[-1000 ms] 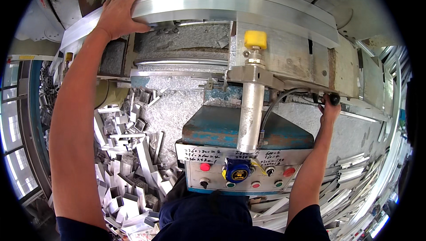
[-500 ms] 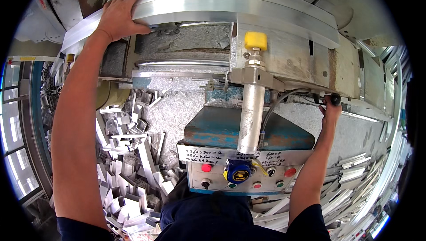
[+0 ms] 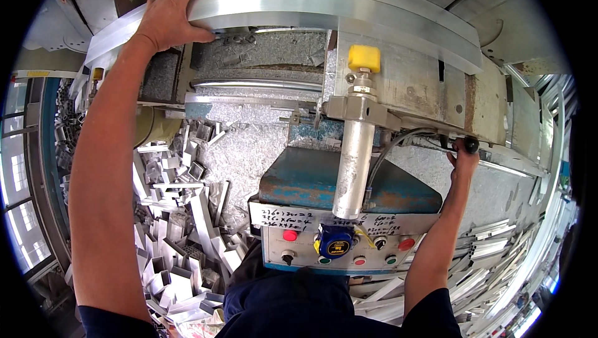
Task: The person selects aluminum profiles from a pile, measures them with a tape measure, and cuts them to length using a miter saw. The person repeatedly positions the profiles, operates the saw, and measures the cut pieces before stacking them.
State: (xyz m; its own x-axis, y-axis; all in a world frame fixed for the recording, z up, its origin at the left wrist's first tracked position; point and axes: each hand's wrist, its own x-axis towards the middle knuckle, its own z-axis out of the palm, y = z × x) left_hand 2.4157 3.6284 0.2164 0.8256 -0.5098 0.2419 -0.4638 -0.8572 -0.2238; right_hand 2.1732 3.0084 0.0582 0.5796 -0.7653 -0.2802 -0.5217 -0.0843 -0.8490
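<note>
A long silvery aluminium profile lies across the far side of the machine bed and looks bent by the lens. My left hand grips it near its left end, fingers over the far edge and thumb along the near side. At the front right of the bed, my right hand is closed round a handle with a round black knob. Some of its fingers are hidden. Between my arms a metal cylinder clamp with a yellow block-shaped tip points toward the profile without touching it.
A control panel with several buttons and knobs stands right before my body. On it rests a blue tape measure. Aluminium offcuts heap up at lower left. Long strips lie at lower right. A hose curves beside the cylinder.
</note>
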